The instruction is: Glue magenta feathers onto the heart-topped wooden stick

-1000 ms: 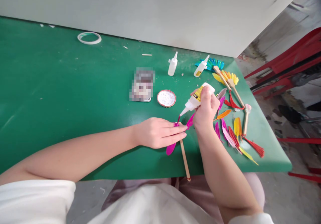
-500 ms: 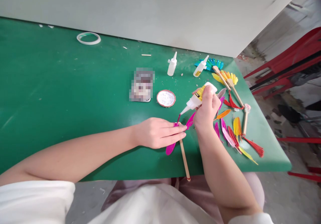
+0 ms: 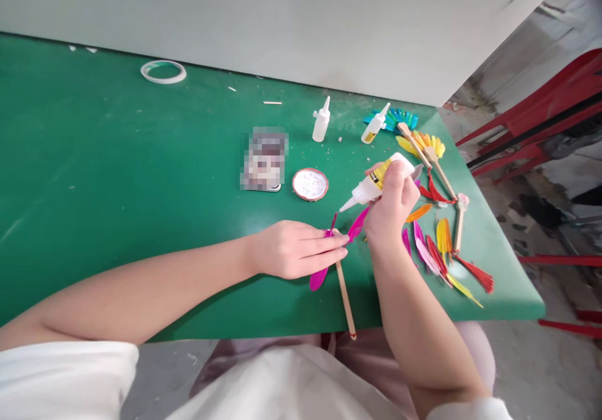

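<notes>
My left hand (image 3: 301, 249) is closed in a pinch on a magenta feather (image 3: 318, 279), whose bare dark quill tip points up past the fingers. Beneath those fingers runs a wooden stick (image 3: 345, 298), its lower end reaching the table edge. A second magenta feather (image 3: 359, 222) lies by my left fingertips. Wrapped around a white glue bottle with a yellow label (image 3: 376, 180) is my right hand (image 3: 391, 213). The bottle tilts down to the left, its nozzle just right of the quill tip and apart from it.
Loose coloured feathers (image 3: 427, 258) lie right of my right hand. Behind them are feather fans (image 3: 430, 144) with wooden handles and red tassels. Two small bottles (image 3: 321, 125) stand farther back. A round white disc (image 3: 310, 185), a blurred phone-like object (image 3: 264, 163) and a tape ring (image 3: 163, 80) rest leftward.
The glue bottle's nozzle has moved off the quill tip, slightly up and right, with my right hand. My left hand keeps its pinch on the feather.
</notes>
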### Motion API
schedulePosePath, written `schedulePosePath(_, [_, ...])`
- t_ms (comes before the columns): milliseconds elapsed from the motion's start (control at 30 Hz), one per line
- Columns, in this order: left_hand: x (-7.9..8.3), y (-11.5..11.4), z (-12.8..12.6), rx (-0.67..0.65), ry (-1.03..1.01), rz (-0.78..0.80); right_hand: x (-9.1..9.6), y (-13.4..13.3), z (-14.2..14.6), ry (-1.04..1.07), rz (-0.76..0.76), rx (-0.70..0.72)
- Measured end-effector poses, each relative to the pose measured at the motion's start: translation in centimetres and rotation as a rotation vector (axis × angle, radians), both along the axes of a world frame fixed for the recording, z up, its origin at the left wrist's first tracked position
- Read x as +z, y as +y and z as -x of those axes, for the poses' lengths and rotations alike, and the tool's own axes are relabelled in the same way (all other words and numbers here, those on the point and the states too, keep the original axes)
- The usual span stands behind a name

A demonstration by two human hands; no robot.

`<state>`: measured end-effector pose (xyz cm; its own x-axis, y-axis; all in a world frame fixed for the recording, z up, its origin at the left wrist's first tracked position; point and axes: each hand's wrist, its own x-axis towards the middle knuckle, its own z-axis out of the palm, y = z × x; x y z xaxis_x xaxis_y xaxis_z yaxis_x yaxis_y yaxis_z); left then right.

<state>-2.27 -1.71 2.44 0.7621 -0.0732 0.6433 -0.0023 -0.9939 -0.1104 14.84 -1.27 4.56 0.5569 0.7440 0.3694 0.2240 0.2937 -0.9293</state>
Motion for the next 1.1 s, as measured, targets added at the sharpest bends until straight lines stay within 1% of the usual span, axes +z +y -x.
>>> schedulePosePath(100, [-0.1,0.0,0.0,0.005,0.003,-0.003,-0.1,0.0,0.0,0.045,0.012,0.065])
schedulePosePath(200, [-0.1,0.0,0.0,-0.002,-0.002,-0.001,0.0,-0.1,0.2,0.041,0.042,0.127])
schedulePosePath(300, [0.0,0.0,0.0,-0.005,-0.005,0.002,0.3,0.0,0.3,0.027,0.052,0.091])
schedulePosePath(400, [0.0,0.0,0.0,0.002,-0.008,0.001,0.4,0.2,0.2,0.076,0.05,0.031])
schedulePosePath(433, [0.1,0.0,0.0,0.005,-0.006,0.0,0.4,0.3,0.1,0.107,0.06,0.043])
schedulePosePath(500, [0.1,0.0,0.0,0.007,0.0,-0.003,0.3,0.4,0.1,0.154,0.109,0.112])
schedulePosePath(567, [0.1,0.0,0.0,0.002,0.001,-0.003,0.1,0.6,0.0,0.156,0.171,0.181])
schedulePosePath(600, [0.1,0.0,0.0,0.0,0.0,-0.002,0.0,0.8,-0.1,0.146,0.191,0.19])
schedulePosePath(633, [0.1,0.0,0.0,-0.003,-0.003,-0.001,-0.1,0.9,-0.3,0.137,0.201,0.179])
schedulePosePath(700, [0.0,0.0,0.0,-0.011,-0.01,0.005,-0.2,1.2,-0.7,0.151,0.193,0.109])
schedulePosePath(767, [0.0,0.0,0.0,-0.022,-0.015,0.011,-0.2,1.5,-1.1,0.213,0.181,0.046])
schedulePosePath(800, [0.0,-0.1,0.0,-0.025,-0.013,0.011,-0.2,1.5,-1.1,0.25,0.186,0.048])
schedulePosePath(867, [0.0,-0.1,0.1,-0.019,0.002,0.006,-0.3,1.5,-1.0,0.289,0.218,0.129])
schedulePosePath(933, [0.0,0.0,0.1,0.0,0.021,-0.001,-0.3,1.3,-0.7,0.249,0.254,0.238])
schedulePosePath(967, [0.0,0.0,0.1,0.006,0.028,-0.004,-0.3,1.2,-0.5,0.213,0.257,0.263])
schedulePosePath(1000, [0.0,0.0,0.1,0.009,0.029,-0.005,-0.2,1.1,-0.4,0.181,0.251,0.26])
schedulePosePath(1100, [0.0,0.0,0.1,-0.007,0.022,-0.009,-0.1,1.0,-0.5,0.166,0.196,0.163])
